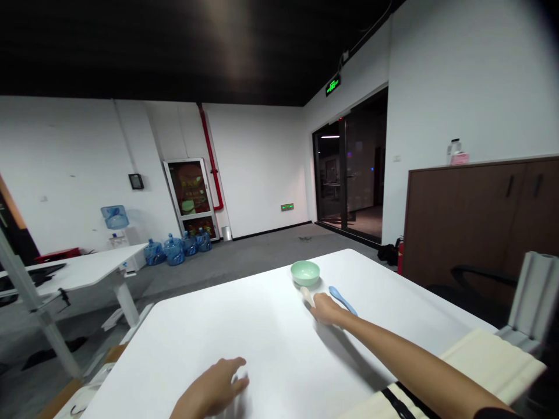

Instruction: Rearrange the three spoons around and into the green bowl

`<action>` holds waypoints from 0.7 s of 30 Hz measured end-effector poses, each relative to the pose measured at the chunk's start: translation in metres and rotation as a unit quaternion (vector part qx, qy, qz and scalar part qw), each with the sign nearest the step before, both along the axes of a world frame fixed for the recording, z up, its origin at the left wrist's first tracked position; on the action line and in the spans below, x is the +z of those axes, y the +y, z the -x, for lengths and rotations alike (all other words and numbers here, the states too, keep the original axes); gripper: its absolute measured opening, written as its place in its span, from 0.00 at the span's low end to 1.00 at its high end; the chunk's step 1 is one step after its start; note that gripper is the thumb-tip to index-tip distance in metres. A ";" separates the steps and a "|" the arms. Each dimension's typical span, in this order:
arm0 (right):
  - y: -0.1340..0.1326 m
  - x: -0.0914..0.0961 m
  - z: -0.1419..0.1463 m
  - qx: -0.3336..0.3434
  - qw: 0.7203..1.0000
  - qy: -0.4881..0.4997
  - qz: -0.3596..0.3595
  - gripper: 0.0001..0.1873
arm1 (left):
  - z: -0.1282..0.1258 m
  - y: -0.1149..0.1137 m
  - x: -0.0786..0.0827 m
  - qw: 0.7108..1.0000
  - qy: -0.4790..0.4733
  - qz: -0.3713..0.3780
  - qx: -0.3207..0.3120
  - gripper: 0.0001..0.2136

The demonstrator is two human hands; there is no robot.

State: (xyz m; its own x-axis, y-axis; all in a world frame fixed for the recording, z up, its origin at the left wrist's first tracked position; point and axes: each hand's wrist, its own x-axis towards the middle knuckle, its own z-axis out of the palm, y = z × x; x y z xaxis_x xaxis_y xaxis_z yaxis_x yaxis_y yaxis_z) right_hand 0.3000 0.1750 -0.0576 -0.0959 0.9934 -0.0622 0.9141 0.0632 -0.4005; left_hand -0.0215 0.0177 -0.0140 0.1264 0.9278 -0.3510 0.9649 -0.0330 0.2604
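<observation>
Right hand [326, 308], fingers together on a pale utensil [307, 296], grip unclear; blue spoon [342, 300] just beside them, green bowl [305, 273] beyond; left hand [213, 388] empty, fingers slightly apart.

Left of centre stand four blue water jugs [174, 251] and one water dispenser [117, 233]. Lower centre shows one green bowl [305, 273], two spoons [343, 300], one left hand [210, 389] and one right hand [325, 308].

We face white walls [257, 163] under a black ceiling [174, 52] — glass doors [349, 174] right of centre, a brown wooden cabinet [480, 215] at far right, grey carpet [244, 262] mid-frame.
</observation>
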 end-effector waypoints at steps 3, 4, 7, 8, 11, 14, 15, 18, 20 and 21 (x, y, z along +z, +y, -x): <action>0.001 0.004 -0.009 0.000 1.000 -0.021 0.004 0.10 | 0.000 0.000 0.000 1.000 0.003 -0.004 0.000 0.27; 0.000 0.004 -0.012 -0.003 1.000 -0.025 0.006 0.10 | 0.001 0.000 -0.001 1.000 0.002 -0.006 0.001 0.27; 0.000 0.000 -0.017 -0.009 0.999 -0.035 0.002 0.10 | 0.001 0.001 -0.003 1.000 -0.001 -0.006 -0.001 0.26; 0.001 -0.003 -0.018 -0.006 0.999 -0.038 -0.002 0.10 | 0.002 0.001 -0.003 1.000 -0.002 -0.005 -0.002 0.26; 0.004 -0.013 -0.020 0.006 0.999 -0.038 -0.010 0.12 | 0.002 0.001 -0.003 1.000 -0.004 -0.003 -0.001 0.27; 0.010 -0.025 -0.020 0.007 1.000 -0.027 -0.005 0.14 | 0.003 0.000 -0.001 1.000 -0.006 -0.005 0.001 0.27; 0.012 -0.029 -0.021 0.007 1.000 -0.025 -0.003 0.14 | 0.003 0.000 -0.001 1.000 -0.006 -0.005 0.002 0.27; 0.017 -0.036 -0.023 0.012 1.000 -0.025 -0.006 0.14 | 0.003 0.000 -0.001 1.000 -0.003 -0.008 0.001 0.27; 0.019 -0.039 -0.024 0.013 1.000 -0.021 -0.001 0.14 | 0.003 0.000 -0.003 1.000 -0.004 -0.012 -0.002 0.27; 0.020 -0.040 -0.025 0.011 1.000 -0.014 0.005 0.14 | 0.003 0.001 -0.003 1.000 -0.005 -0.015 -0.005 0.27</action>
State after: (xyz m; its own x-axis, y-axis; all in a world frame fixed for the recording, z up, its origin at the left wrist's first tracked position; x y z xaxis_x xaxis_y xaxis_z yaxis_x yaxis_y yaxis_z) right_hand 0.3251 0.1945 -0.0977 -0.1167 0.9903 -0.0758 0.9231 0.0799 -0.3763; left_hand -0.0247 0.0183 -0.0173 0.1383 0.9363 -0.3227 0.9622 -0.0498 0.2679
